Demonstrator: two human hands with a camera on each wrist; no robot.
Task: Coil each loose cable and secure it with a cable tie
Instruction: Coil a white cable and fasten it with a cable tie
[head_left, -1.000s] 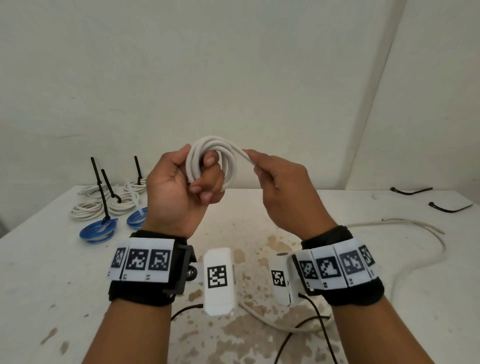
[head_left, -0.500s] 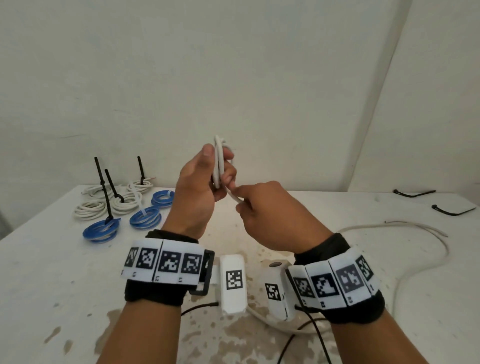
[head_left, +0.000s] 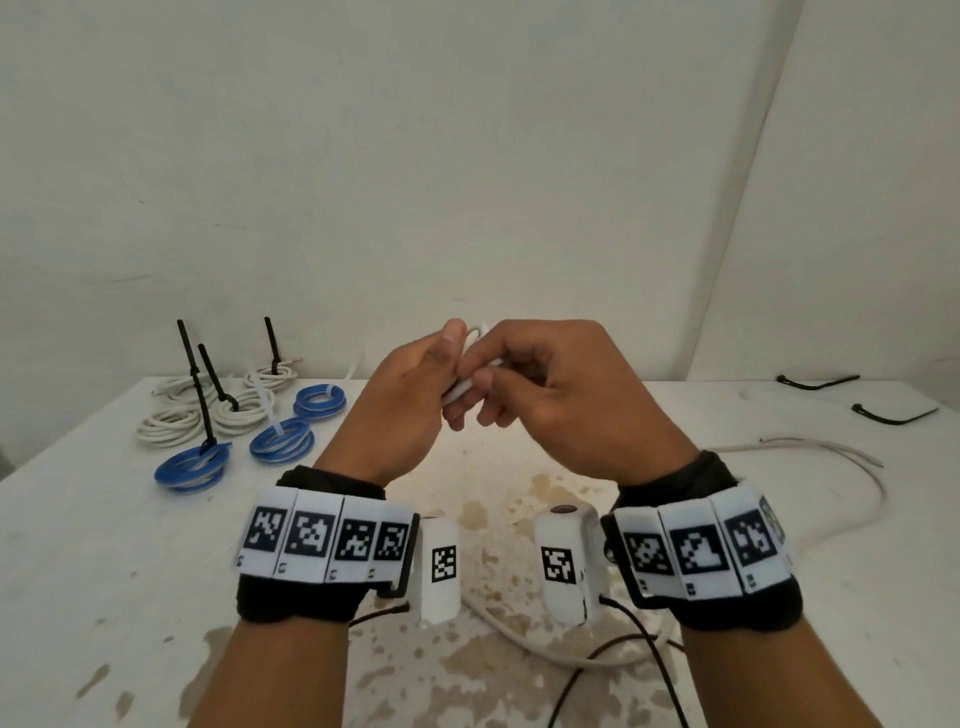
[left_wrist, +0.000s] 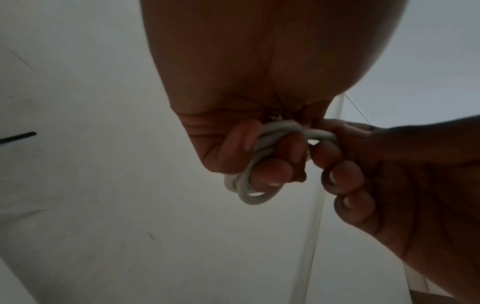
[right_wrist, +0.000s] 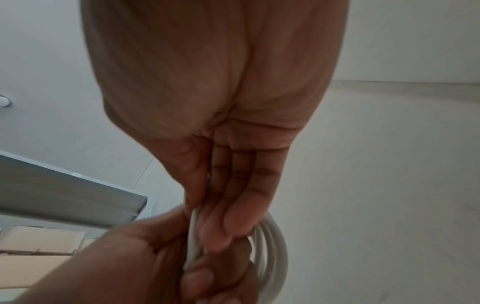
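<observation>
Above the near middle of the table (head_left: 78, 519), the left hand (head_left: 400, 400) is gripping the small white cable coil (left_wrist: 262, 148) with curled fingers, while the right hand (head_left: 561, 395) is pinching its strand

head looks down; wrists close, sharing cable (left_wrist: 262, 156).

Left hand (head_left: 402, 402) and right hand (head_left: 558, 395) are meeting raised above the desk (head_left: 78, 545), both pinching a small white cable coil (head_left: 470, 358). At ten o'clock, tied white coils (head_left: 171, 426) and blue coils (head_left: 283, 444) are lying grouped. At three o'clock, a loose white cable (head_left: 831, 457) is trailing; two black cable ties (head_left: 893, 413) are resting at two o'clock.
</observation>
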